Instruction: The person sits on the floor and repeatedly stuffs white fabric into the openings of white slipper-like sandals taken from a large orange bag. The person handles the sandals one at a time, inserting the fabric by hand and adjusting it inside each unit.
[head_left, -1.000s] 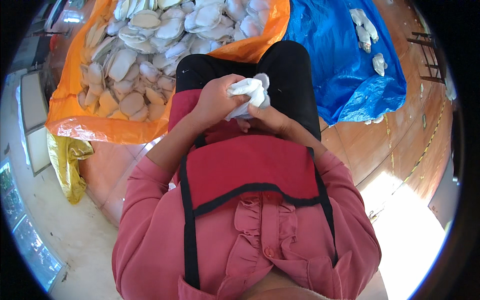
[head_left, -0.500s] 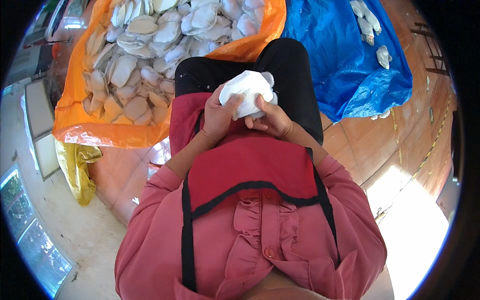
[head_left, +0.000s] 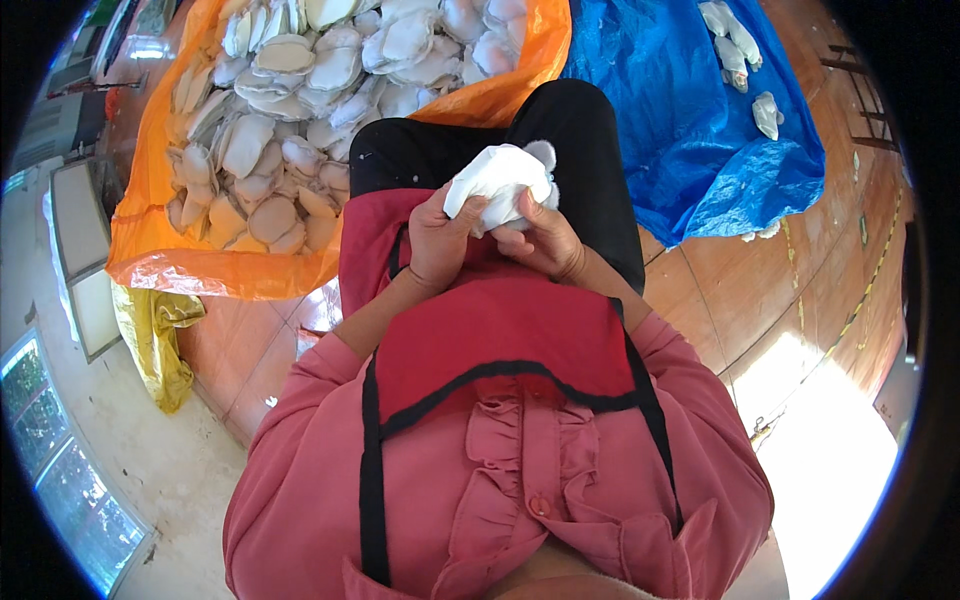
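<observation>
Above my lap I hold a white fabric piece (head_left: 500,182), soft and rumpled, with a small grey fluffy bump (head_left: 541,154) at its far right edge. It looks like a plush toy part, though its exact kind is unclear. My left hand (head_left: 438,242) is closed on its near left side, fingers partly tucked under the cloth. My right hand (head_left: 546,242) pinches the near right side, thumb on top and fingers curled below. The underside of the piece is hidden.
An orange sheet (head_left: 215,280) at the far left bears a heap of flat, rounded whitish pieces (head_left: 285,55). On the blue sheet (head_left: 670,130) at the far right lie several small white plush-like pieces (head_left: 767,115). A yellow bag (head_left: 160,345) sits at the left.
The white fabric piece has turned slightly, and its left part now droops over my left fingers. My left hand has shifted a little down and its grip has changed.
</observation>
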